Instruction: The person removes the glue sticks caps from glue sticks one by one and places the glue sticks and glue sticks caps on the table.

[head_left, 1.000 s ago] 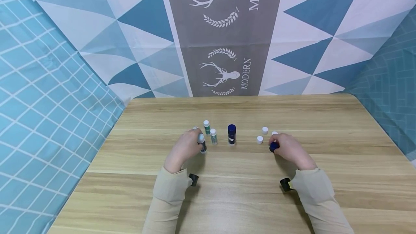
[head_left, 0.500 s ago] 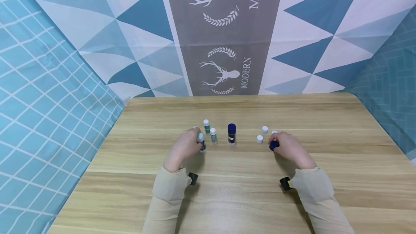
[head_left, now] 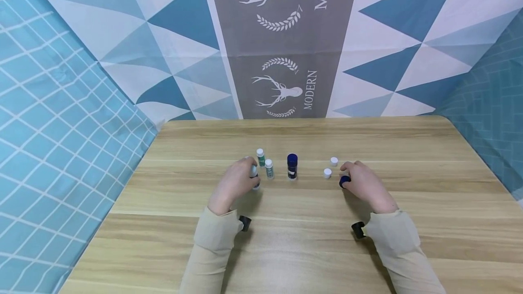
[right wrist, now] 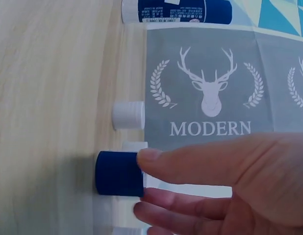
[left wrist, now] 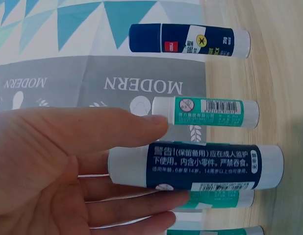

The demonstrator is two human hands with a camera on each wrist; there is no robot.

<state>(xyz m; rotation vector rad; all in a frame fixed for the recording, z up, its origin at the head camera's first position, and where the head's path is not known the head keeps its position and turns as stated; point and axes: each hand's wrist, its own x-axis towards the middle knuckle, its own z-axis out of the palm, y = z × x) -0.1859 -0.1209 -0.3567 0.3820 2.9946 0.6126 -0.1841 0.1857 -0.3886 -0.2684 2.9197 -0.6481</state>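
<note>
My left hand is around an upright glue stick with a navy label and a narrower white top. In the left wrist view the thumb stands apart from it, and the other fingers lie spread behind it. My right hand is at a navy cap standing on the table. Its thumb tip overlaps the cap's edge in the right wrist view, with the other fingers spread beside it; whether they touch it I cannot tell. Green-labelled glue sticks with white tops stand behind the left hand, one partly hidden.
A navy-capped glue stick stands upright between the hands. Near the right hand are white caps, one mostly hidden behind the navy cap. The wooden table meets a patterned cloth at its far edge.
The fingers of both hands have spread, loosening around the navy-labelled glue stick on the left and the navy cap on the right. Both items stay in place.
</note>
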